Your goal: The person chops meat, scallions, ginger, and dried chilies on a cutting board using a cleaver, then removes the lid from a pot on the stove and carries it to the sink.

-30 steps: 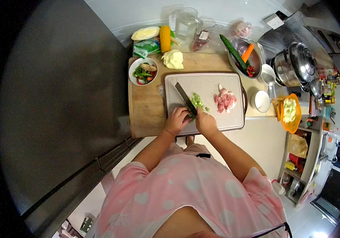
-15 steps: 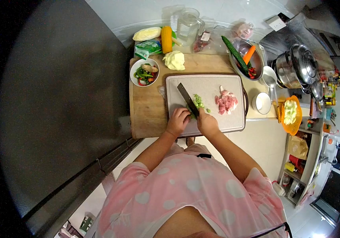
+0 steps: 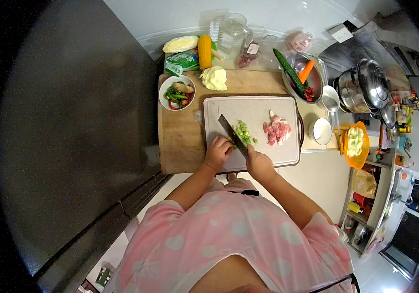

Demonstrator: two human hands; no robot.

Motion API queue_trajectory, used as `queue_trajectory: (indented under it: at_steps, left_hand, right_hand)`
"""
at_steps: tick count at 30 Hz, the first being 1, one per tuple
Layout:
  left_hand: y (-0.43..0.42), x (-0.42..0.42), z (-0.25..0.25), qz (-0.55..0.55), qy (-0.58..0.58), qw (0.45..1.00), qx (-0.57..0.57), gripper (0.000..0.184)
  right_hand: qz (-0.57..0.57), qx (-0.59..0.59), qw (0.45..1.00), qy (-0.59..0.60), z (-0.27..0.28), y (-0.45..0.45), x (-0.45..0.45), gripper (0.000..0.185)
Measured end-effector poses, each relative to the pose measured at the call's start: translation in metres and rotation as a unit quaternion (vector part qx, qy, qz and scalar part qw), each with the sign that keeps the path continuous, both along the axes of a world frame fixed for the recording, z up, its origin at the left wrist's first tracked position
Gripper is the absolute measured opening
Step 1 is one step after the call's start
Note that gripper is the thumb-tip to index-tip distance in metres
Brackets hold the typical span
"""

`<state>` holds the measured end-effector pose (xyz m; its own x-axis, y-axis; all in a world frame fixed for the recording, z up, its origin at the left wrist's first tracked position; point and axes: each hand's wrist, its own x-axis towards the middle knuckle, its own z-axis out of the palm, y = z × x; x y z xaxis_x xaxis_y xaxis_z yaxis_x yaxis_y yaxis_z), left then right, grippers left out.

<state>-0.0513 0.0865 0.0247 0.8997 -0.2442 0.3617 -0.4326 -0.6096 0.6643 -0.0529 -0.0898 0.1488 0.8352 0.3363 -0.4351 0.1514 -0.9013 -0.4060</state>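
Observation:
A cleaver-like kitchen knife (image 3: pixel 231 132) lies slantwise over the cutting board (image 3: pixel 226 104), its handle in my right hand (image 3: pixel 260 164). My left hand (image 3: pixel 218 153) is left of the blade with fingers curled down, holding a green vegetable that is mostly hidden under the fingertips. Along the blade's right side is a small heap of chopped green pieces (image 3: pixel 242 132). Cut raw pink meat (image 3: pixel 278 132) sits on the board's right half, apart from both hands.
Behind the board are a pale cabbage piece (image 3: pixel 214 78), a corn cob (image 3: pixel 204 52) and a glass pitcher (image 3: pixel 233 31). A white bowl of peppers (image 3: pixel 166 101) stands left. Right are a metal bowl (image 3: pixel 319 93), a small white bowl (image 3: pixel 321 132), an orange basket (image 3: pixel 361 161) and a pot (image 3: pixel 348 95).
The chopped green heap beside the blade looks larger and more spread. My right hand and the knife have shifted slightly; the whole view has moved a little.

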Motion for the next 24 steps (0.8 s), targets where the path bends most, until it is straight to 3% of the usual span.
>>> queue_trajectory:
  at_steps: [10,14,17,24]
  left_hand:
    - [0.002,0.001,0.013,0.004,0.002,1.000,-0.001,0.014]
    - [0.001,-0.001,0.020,0.022,0.005,1.000,-0.003,0.015]
    - [-0.001,-0.001,0.012,0.032,0.005,0.999,-0.034,0.017]
    - [-0.003,-0.003,-0.001,0.035,0.030,0.997,-0.061,0.016]
  right_hand:
    - [-0.010,0.026,0.998,-0.051,-0.053,0.020,0.004,0.025]
    - [-0.060,0.031,0.997,-0.042,-0.053,0.019,0.008,0.025]
    - [-0.081,0.078,0.992,-0.057,-0.052,0.002,0.004,0.035]
    - [-0.011,0.019,1.000,-0.008,-0.017,-0.005,-0.003,0.030]
